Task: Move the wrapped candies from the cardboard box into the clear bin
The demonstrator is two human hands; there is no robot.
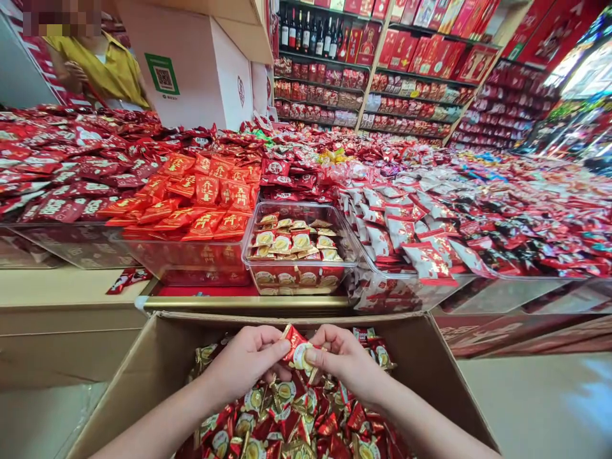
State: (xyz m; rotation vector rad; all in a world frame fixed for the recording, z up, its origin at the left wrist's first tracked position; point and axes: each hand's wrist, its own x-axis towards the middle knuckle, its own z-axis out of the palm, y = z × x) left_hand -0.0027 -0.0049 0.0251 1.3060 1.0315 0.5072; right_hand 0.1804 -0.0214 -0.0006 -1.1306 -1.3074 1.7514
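Between both hands is one red and gold wrapped candy (pixel 297 350) with a pale round picture on its front. My left hand (pixel 258 357) pinches its left end between thumb and fingers. My right hand (pixel 342 360) grips its right side, the thumb lying across the front. Both hands are over an open cardboard box (pixel 138 376), which holds a heap of similar wrapped candies (pixel 287 414). Just beyond the box stands a clear plastic bin (pixel 299 280), where the same kind of candies (pixel 296 241) lie in rows.
Left of the bin is a heap of orange-red packets (pixel 205 197); white and red packets (pixel 392 223) fill the right side. A loose red packet (pixel 128 280) lies on the ledge. Behind are a white pillar (pixel 191 70), stocked shelves (pixel 325 76) and a person in yellow (pixel 98 64).
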